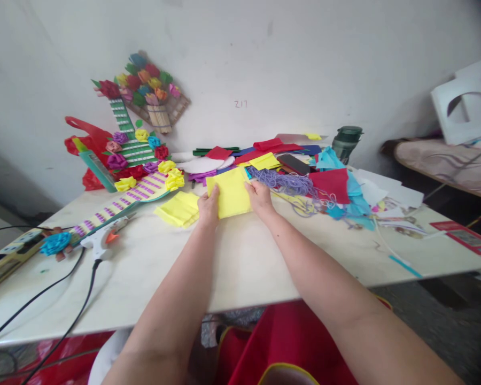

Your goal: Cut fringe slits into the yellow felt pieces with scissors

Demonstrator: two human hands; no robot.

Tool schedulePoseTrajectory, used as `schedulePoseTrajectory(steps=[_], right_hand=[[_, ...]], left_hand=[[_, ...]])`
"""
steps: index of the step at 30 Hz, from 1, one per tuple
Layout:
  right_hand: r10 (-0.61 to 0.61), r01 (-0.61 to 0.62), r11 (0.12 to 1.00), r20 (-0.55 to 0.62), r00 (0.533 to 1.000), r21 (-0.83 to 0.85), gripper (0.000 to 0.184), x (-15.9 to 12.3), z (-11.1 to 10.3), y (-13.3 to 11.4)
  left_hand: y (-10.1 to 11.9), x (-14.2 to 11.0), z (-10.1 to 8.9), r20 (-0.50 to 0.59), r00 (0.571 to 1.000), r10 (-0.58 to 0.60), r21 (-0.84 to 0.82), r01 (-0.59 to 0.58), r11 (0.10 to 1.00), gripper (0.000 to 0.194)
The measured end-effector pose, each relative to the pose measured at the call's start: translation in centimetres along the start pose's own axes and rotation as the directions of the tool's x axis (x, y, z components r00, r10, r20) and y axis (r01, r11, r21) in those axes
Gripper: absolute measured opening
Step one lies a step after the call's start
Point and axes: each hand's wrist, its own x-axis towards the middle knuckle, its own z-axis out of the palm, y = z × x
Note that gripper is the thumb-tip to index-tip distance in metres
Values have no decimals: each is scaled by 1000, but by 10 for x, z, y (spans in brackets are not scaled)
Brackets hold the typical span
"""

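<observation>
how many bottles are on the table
2: a teal plastic bottle with a yellow-green nozzle, at left in front of the red plastic bag, and a dark green lidded bottle, back right behind crumpled light-blue material. Others may be hidden behind the heaped coloured sheets.

A glue gun [99, 240] and artificial flowers [174, 180] mark a craft workspace.

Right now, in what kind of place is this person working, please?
Probably a craft workspace, whether home or workshop I cannot tell: a glue gun lies on the table, flower decorations are by the wall, and the left hand and right hand hold yellow material.
</observation>
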Motion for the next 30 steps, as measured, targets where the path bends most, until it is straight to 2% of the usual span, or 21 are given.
schedulePoseTrajectory(steps=[8,15,19,22,30], right_hand=[[-16,15,1000,14,1000,14,35,0,2,4],[4,-3,1000,30,1000,-10,35,-1,2,1],[2,0,999,41,999,-43,32,-2,3,2],[-12,16,998,56,998,-68,30,-3,4,3],[-14,28,978,67,998,-208,27,-7,8,1]], left_hand=[[-3,6,-5,-46,999,-10,4,11,1000,27],[0,5,-3,4,995,-96,-81,96,992,20],[1,10,-6,6,984,-177,-56,177,983,14],[2,13,-8,-16,974,-225,-27,225,974,11],[-1,12,-1,-167,953,-254,-34,252,967,5]])
